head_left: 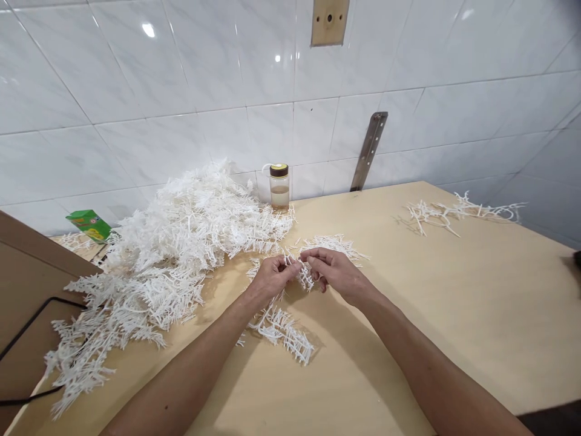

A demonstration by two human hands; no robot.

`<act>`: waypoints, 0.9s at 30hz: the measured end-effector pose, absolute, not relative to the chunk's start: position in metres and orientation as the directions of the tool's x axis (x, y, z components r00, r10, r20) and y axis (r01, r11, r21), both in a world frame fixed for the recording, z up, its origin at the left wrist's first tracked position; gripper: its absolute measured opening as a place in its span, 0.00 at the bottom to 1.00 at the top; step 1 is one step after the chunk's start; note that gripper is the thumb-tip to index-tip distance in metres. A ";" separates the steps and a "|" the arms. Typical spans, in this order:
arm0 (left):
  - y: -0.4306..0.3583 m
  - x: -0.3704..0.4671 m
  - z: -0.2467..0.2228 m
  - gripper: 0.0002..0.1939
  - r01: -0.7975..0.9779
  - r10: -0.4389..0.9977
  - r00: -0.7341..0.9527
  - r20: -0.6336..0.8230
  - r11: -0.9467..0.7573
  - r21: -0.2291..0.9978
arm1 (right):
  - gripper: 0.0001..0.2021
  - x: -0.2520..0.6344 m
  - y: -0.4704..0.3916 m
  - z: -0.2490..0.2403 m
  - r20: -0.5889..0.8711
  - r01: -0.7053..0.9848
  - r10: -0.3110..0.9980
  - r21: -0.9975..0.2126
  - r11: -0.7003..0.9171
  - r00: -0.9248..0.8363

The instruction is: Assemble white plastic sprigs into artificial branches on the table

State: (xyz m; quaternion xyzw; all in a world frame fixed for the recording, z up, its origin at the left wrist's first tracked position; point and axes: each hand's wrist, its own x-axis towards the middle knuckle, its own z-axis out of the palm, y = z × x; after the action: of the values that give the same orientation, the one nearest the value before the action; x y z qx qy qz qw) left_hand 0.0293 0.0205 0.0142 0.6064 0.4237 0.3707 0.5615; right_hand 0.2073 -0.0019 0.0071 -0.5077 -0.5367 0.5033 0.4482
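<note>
Head view: left hand [272, 276] pinches a sprig [305, 279] between both hands, likely steadying it; right hand [334, 267] curled beside it, grip unclear. Pile [195, 227] at ten o'clock, probably for easy reach; stems [447, 212] at two, seemingly set apart.

L hand [275, 275] pinches white branchy pc [305, 278], R hand [334, 270] just beside; big white pile [195, 224] on tbl [454, 303] to L, bottle [280, 192] (dark lid, part-full) nr wall [267, 133].
</note>
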 end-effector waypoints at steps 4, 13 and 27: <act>0.019 0.028 0.015 0.23 0.156 0.917 0.394 -0.064 0.002 0.988 | 0.15 0.204 -0.003 0.007 -0.019 0.106 0.984 -0.994 0.000 -0.178; 0.021 0.028 0.019 0.21 0.208 0.935 0.333 -0.125 0.056 0.976 | 0.14 0.204 -0.003 0.003 -0.036 0.058 0.983 -0.998 -0.026 -0.179; 0.025 0.023 0.017 0.22 0.131 0.864 0.468 -0.188 0.142 0.981 | 0.13 0.210 -0.002 -0.004 -0.002 0.205 0.984 -0.978 0.036 -0.181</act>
State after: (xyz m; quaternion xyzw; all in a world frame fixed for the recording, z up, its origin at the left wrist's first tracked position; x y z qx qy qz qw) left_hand 0.0225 0.0245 0.0169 0.5859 0.4245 0.2929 0.6251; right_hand 0.2102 -0.0018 -0.0039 -0.4978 -0.5968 0.4839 0.4023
